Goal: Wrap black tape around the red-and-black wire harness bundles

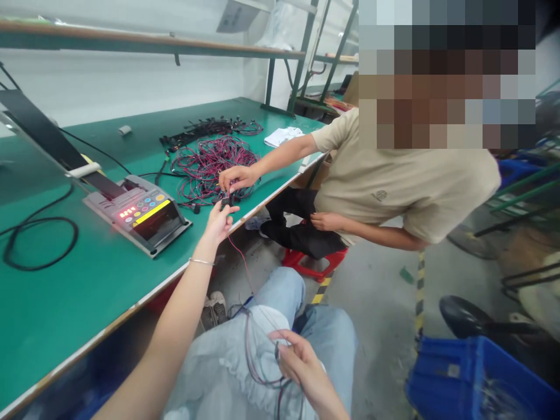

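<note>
My left hand [220,221] reaches out over the table's front edge, its fingers closed round a small black connector [226,202]. From below that hand a thin red wire [240,252] hangs down toward my lap. A co-worker's hand [238,177] is just above my left fingers, at the wires by the connector; whether it grips them cannot be made out. Above my lap, my right hand [301,361] is closed on a looped wire harness [250,350] of dark and reddish wires. A tangled heap of red and black wires [214,160] lies on the table beyond.
A tape dispenser [140,213] with a lit display stands on the green table [109,303]. Black cables [210,125] and a white cloth [282,136] lie further back. The co-worker sits on a red stool [315,265] to the right. A blue crate [450,373] stands on the floor.
</note>
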The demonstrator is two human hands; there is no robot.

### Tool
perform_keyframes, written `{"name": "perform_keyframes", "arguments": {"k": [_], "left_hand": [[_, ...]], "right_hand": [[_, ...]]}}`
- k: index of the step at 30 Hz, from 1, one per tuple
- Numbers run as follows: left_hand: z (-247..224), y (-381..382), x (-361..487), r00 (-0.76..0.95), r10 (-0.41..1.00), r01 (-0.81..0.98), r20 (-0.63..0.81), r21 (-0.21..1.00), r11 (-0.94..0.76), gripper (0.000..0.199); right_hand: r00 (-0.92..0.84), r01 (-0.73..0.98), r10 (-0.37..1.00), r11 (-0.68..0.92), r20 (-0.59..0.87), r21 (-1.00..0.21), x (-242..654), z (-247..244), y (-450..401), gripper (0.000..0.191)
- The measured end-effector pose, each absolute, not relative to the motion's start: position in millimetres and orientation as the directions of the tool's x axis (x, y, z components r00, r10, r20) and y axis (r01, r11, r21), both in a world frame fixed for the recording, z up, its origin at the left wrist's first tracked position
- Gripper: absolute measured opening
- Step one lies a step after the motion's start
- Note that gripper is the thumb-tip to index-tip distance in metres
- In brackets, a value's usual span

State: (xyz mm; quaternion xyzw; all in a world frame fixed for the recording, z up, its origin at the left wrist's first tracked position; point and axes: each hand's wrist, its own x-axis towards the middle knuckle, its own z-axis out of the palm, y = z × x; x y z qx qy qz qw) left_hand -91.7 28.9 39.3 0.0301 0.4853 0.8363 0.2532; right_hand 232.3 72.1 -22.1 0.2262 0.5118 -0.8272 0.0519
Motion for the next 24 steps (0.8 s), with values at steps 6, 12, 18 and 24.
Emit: {"name": "perform_keyframes", "arguments": {"k": [6,12,18,24], "left_hand": [[32.3,17.0,-97.7,-0.763,0.621,-0.548,-0.177,0.687,-0.478,0.025],[21.8,18.0,-96.5,-0.755,0.620,-0.584,-0.211,0.647,-0.490,0.011],[17.8,24.0,-95.5,-0.757,0.629,-0.507,-0.177,0.767,-0.394,0.034],[17.4,23.3,-92.2,-0.791,0.570,-0.448,-0.225,0.846,-0.288,0.031]], "right_hand": [[-0.902,0.344,0.089,-0.447,-0.423,-0.826,231.1,-21.6,65.1,0.046],[-0.886,0.317,0.149,-0.495,-0.438,-0.809,239.8,-29.1,65.1,0.047],[-0.866,0.298,0.191,-0.545,-0.462,-0.784,243.0,-34.1,63.1,0.045],[-0.829,0.280,0.260,-0.575,-0.495,-0.769,243.4,-32.9,59.3,0.045]]}}
